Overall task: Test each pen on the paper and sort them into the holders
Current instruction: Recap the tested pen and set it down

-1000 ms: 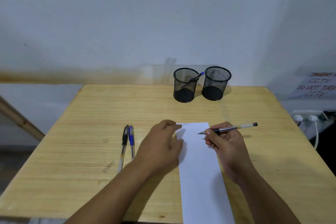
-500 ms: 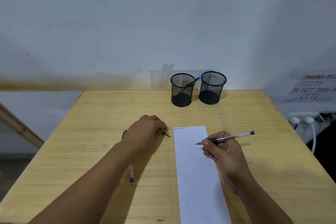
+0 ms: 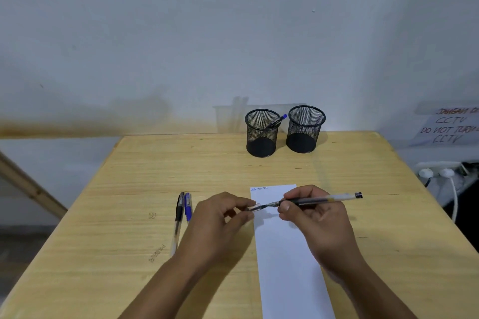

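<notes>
While the black pen [image 3: 320, 199] lies level in the right hand [image 3: 315, 223], pinched near its tip end just above the top of the paper [image 3: 285, 254], the left hand [image 3: 220, 220] holds a small clear cap [image 3: 255, 208] between fingertip and thumb, right at the pen's point. Whether the cap is coming off or going back on cannot be told from this alone. Both hands are closed on what they carry: the right on the barrel, the left on the cap.

A short line of small writing [image 3: 259, 189] sits at the top edge of the paper; the rest of the strip is blank, so I would judge that little testing has been done so far, and no mark by this pen can be made out.

Just left of the left hand, two more pens lie side by side on the table [image 3: 129, 189], one with a black cap [image 3: 178, 211] and one with a blue cap [image 3: 188, 207], touching or nearly so. They look untested and wait their turn.

At the far edge stand two black mesh holders, close together. The left holder [image 3: 261, 134] already has one blue-ended pen [image 3: 277, 122] leaning in it; the right holder [image 3: 304, 129] looks empty.

By my reckoning one pen is sorted, one is in hand, and two remain.
</notes>
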{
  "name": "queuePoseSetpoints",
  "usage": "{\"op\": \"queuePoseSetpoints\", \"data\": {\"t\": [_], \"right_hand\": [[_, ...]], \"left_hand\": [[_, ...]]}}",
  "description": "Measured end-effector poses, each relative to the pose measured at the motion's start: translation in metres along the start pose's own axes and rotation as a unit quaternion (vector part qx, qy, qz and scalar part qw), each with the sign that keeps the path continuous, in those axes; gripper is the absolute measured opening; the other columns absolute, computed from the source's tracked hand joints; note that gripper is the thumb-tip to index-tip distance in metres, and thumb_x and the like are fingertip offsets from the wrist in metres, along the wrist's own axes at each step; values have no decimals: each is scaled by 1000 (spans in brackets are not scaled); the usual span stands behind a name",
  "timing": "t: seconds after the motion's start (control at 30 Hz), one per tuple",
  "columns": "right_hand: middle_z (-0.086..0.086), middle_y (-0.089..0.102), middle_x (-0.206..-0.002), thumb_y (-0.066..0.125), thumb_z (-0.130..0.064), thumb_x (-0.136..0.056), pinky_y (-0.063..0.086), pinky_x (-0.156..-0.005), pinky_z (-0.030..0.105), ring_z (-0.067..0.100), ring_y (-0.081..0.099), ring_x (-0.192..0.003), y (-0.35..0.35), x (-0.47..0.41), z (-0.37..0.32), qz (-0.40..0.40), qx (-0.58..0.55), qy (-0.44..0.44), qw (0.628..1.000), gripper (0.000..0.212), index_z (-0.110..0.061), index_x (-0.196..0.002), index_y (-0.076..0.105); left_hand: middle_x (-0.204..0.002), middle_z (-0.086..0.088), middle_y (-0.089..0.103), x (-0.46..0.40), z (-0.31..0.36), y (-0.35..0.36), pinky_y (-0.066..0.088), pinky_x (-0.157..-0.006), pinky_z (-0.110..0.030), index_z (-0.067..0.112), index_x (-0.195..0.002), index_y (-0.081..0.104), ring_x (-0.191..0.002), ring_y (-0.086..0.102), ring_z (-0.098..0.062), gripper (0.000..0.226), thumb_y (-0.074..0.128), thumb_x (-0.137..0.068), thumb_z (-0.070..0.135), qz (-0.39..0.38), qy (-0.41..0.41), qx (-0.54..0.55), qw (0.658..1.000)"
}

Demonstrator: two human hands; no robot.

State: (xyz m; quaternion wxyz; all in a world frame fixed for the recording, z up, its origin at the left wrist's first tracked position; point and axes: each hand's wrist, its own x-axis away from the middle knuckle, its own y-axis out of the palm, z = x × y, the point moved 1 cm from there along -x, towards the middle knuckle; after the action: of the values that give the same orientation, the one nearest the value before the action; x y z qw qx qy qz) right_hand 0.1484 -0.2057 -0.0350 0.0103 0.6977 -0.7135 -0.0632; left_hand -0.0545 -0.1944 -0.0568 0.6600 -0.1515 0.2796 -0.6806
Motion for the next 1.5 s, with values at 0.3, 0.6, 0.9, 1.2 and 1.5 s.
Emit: {"op": "queuePoseSetpoints", "data": {"t": [0.3, 0.6, 0.9, 1.2, 1.5], "right_hand": [[8, 73, -78, 73, 4, -81, 55, -70, 23, 20, 71, -76, -1, 9, 7, -23, 42, -7, 999, 12, -6, -84, 68], [8, 76, -81, 76, 4, -78, 55, -70, 22, 18, 73, -77, 2, 10, 8, 3, 16, -2, 1000, 12, -7, -82, 74], [9, 76, -87, 74, -2, -83, 55, -79, 29, 21, 73, -86, 13, 9, 14, 3, -15, 44, 999, 14, -13, -91, 72], [13, 73, -86, 76, -5, -82, 58, -76, 35, 24, 71, -79, 13, -34, -7, 120, -59, 51, 990, 16, -8, -90, 63], [-4, 72, -81, 70, -13, -87, 59, -66, 29, 12, 63, -65, -32, -107, -37, 91, 267, -34, 959, 16, -28, -91, 74]], "left_hand": [[-93, 24, 68, 13, 14, 12, 48, -76, -15, 38, -98, 76, -85, 64, -3, 23, 75, -86, 19, -6, 18, 32, 999], [-97, 26, 69, 15, 20, 13, 48, -80, -15, 34, -95, 76, -92, 66, -2, 22, 71, -89, 13, 25, 49, 47, 997], [-91, 20, 73, 25, 18, 19, 46, -78, -12, 27, -98, 78, -90, 67, -4, 20, 72, -88, 10, 65, 26, 98, 993], [-106, 21, 68, -29, 15, 20, 46, -80, -15, 35, -121, 67, -102, 61, 2, 42, 80, -81, 31, 18, -87, 164, 982], [-153, -2, 42, -146, -24, 46, 34, -105, -24, 12, -154, 27, -138, 42, -17, 102, 82, -75, 46, 36, -138, 88, 986]]}}
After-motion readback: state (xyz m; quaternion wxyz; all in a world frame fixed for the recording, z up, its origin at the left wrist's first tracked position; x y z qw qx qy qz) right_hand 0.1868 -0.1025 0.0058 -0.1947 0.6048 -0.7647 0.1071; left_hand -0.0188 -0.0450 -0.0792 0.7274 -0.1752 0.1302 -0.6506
